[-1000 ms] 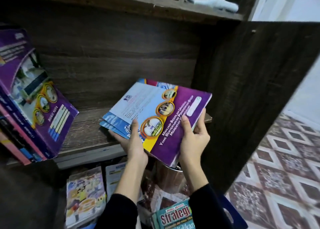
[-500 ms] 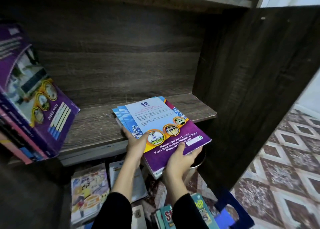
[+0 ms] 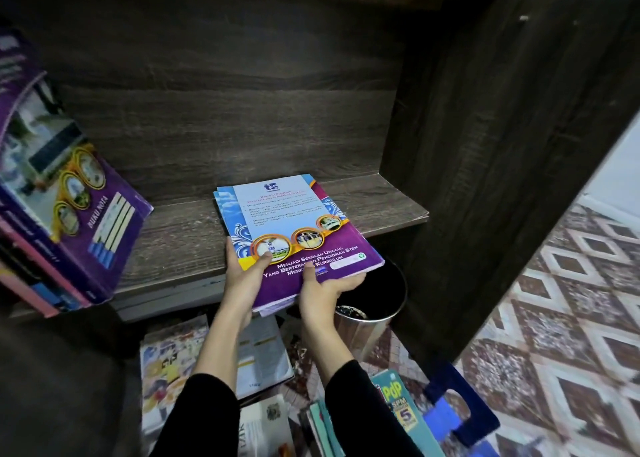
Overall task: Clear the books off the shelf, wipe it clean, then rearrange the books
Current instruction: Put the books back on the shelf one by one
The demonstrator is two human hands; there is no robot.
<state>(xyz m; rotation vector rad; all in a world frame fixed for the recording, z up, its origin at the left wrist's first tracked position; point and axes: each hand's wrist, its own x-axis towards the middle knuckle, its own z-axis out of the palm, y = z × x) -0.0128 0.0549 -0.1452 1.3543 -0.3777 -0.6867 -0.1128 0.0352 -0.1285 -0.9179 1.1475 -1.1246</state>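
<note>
On the dark wooden shelf [image 3: 381,207], the stack of thin purple-and-blue books [image 3: 294,221], tilted up a second ago, now lies flat over the front edge. The left hand [image 3: 242,276] and right hand [image 3: 323,290] grip it, so rearranging seems underway.

Our left sleeve [image 3: 202,418] and right sleeve [image 3: 363,411] are plain black cloth, and they end partway up our forearms. Beyond the cuffs, our left hand [image 3: 242,278] and right hand [image 3: 320,292] are bare.
</note>
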